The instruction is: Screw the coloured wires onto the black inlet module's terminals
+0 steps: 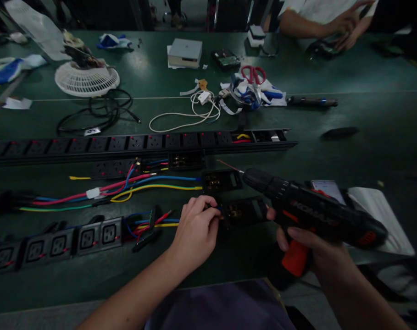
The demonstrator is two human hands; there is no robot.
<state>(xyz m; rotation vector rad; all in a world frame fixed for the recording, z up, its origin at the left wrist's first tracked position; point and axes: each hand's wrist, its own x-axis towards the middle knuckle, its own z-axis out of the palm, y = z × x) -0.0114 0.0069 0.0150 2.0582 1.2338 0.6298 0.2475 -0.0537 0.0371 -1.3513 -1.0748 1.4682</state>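
Note:
My right hand (308, 243) is wrapped round the orange grip of a black cordless drill (301, 204), whose long thin bit (230, 166) points left above the table. My left hand (197, 224) is closed, its fingertips pinching at blue and yellow wires (167, 224) where they meet a black socket module (244, 211). Brass contacts show in that module's open back; the exact grip is partly hidden by the fingers. Just behind it lies a second open module (222, 182) with blue and yellow-green wires attached. At the left, a row of black sockets (58, 245) lies near loose wire ends.
Farther back runs a long black power strip (139, 143). Behind it are a white cable (180, 114), red-handled scissors (252, 75) on crumpled gloves, a black screwdriver-like tool (311, 101) and a white fan grille (87, 80). A phone (328, 190) lies right. Another person's hands (346, 32) work opposite.

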